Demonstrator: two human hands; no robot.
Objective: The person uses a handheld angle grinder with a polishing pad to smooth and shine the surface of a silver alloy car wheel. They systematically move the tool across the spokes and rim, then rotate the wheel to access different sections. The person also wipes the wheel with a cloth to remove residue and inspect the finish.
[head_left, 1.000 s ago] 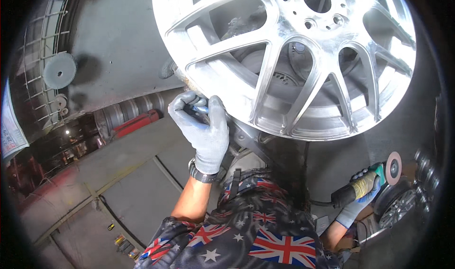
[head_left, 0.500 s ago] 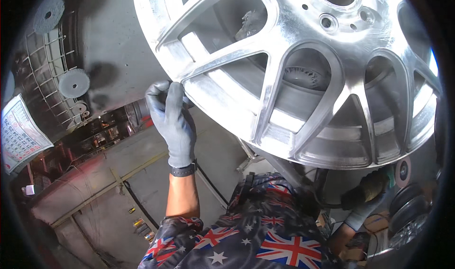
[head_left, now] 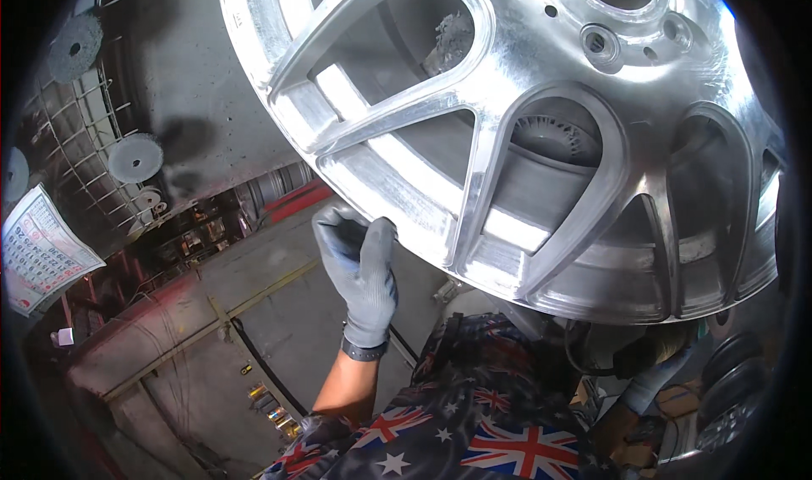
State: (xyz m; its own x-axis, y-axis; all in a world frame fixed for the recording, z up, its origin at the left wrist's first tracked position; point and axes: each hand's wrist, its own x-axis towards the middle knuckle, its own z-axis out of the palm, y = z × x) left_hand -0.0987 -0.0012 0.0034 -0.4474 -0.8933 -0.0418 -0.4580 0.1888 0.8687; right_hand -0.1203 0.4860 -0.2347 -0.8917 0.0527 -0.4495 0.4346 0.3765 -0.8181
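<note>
Facing the camera, spoked wheel (head_left: 529,57); left grip (head_left: 359,277) curled at its rim (head_left: 416,247), hold unclear; right grip (head_left: 658,382) clasping grinder (head_left: 639,355)

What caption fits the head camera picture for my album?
A gloved left hand at the edge of a shiny spoked wheel.

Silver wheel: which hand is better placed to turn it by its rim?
Probably the left hand: it is at the wheel's lower-left edge, with no tool showing in it. The right hand, low beyond the rim, appears occupied with a power tool.
</note>
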